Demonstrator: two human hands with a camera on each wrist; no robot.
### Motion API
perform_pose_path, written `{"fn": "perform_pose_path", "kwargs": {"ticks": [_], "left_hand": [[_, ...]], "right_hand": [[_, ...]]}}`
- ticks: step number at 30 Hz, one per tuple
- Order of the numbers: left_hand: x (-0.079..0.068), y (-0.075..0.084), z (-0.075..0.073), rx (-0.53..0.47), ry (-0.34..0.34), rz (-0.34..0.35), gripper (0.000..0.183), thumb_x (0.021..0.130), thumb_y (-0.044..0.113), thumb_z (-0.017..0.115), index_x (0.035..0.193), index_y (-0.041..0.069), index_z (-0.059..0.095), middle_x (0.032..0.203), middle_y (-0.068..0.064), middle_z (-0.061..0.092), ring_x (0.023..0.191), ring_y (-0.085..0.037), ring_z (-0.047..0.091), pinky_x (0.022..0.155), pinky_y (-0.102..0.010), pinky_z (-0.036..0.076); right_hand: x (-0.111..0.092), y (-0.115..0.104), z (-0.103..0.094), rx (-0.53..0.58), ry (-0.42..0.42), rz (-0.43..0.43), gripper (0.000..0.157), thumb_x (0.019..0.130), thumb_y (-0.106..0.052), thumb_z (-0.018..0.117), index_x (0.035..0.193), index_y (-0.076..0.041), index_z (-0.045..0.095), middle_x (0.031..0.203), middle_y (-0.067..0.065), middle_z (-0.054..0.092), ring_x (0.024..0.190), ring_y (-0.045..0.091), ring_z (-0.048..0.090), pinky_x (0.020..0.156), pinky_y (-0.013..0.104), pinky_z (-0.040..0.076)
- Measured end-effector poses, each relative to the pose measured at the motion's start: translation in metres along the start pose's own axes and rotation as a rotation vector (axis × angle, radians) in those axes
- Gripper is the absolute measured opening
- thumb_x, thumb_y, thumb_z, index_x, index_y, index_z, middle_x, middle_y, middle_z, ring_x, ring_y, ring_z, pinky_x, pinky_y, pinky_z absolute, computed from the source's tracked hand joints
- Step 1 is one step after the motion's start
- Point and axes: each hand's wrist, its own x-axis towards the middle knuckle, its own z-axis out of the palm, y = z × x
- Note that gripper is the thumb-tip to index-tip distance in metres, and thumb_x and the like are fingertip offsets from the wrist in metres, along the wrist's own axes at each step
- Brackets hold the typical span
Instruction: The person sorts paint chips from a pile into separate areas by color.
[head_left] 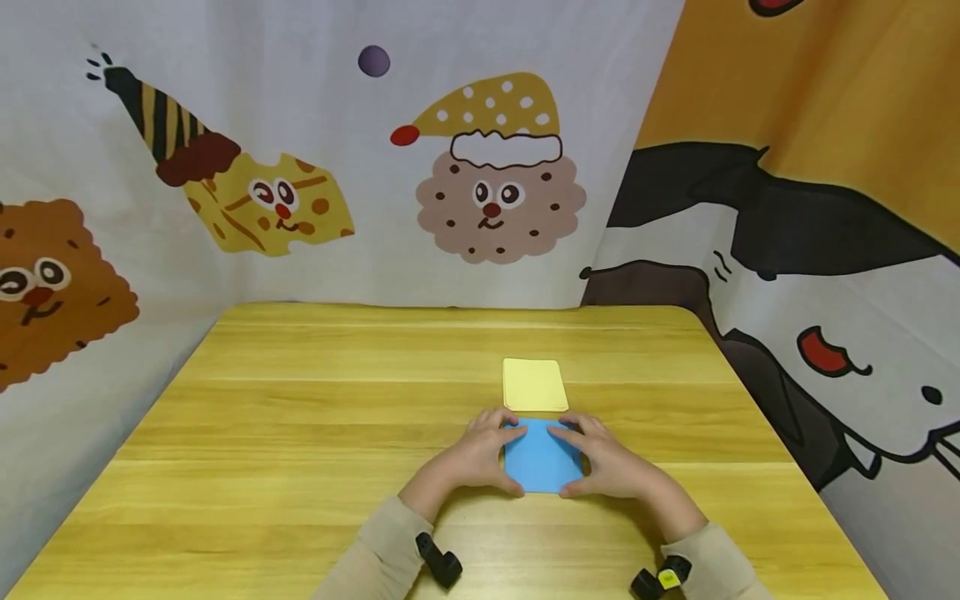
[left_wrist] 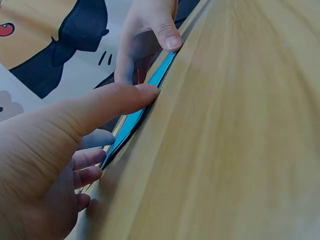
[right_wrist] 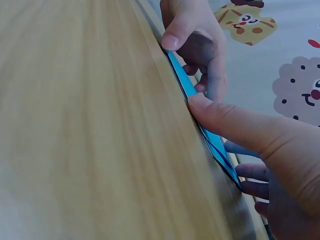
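A square of blue paper lies on the wooden table between my two hands. My left hand grips its left side, thumb at the near corner and fingers toward the far corner. On the right side my right hand holds it the same way. In the left wrist view the blue paper appears edge-on, with a dark underside and its edge slightly raised. The right wrist view shows more than one layer along the paper's edge. Beyond the blue paper rests a yellow paper square, apparently a stack.
The wooden table extends to both sides and in front of the hands. A curtain printed with cartoon figures hangs behind its far edge and along the sides. Each wrist wears a small black camera.
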Motion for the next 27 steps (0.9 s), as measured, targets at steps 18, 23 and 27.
{"fn": "perform_pose_path", "kwargs": {"ticks": [18,23,27], "left_hand": [[-0.009,0.003,-0.028,0.020,-0.007,0.047,0.080,0.080,0.047,0.074,0.143,0.007,0.046,0.142,-0.010,0.039,0.127,-0.026,0.033,0.102,-0.048,0.028],[-0.018,-0.005,-0.039,0.041,-0.006,0.061,0.079,0.083,0.046,0.072,0.146,0.009,0.042,0.145,-0.013,0.036,0.132,-0.029,0.029,0.105,-0.055,0.022],[-0.026,-0.016,-0.051,0.072,-0.010,0.048,0.079,0.084,0.047,0.070,0.146,0.008,0.041,0.147,-0.017,0.034,0.133,-0.033,0.028,0.106,-0.058,0.021]], "right_hand": [[-0.006,-0.005,-0.022,-0.026,0.077,0.010,0.080,0.077,-0.046,0.078,0.144,-0.014,0.046,0.146,0.019,0.034,0.129,0.040,0.033,0.092,0.062,0.038],[-0.006,-0.003,-0.032,-0.109,0.113,-0.008,0.078,0.078,-0.046,0.077,0.142,-0.012,0.048,0.145,0.019,0.036,0.129,0.040,0.035,0.094,0.060,0.038],[-0.006,0.002,-0.040,-0.174,0.157,-0.015,0.076,0.078,-0.042,0.078,0.140,-0.009,0.050,0.144,0.018,0.038,0.127,0.039,0.038,0.094,0.058,0.039]]}}
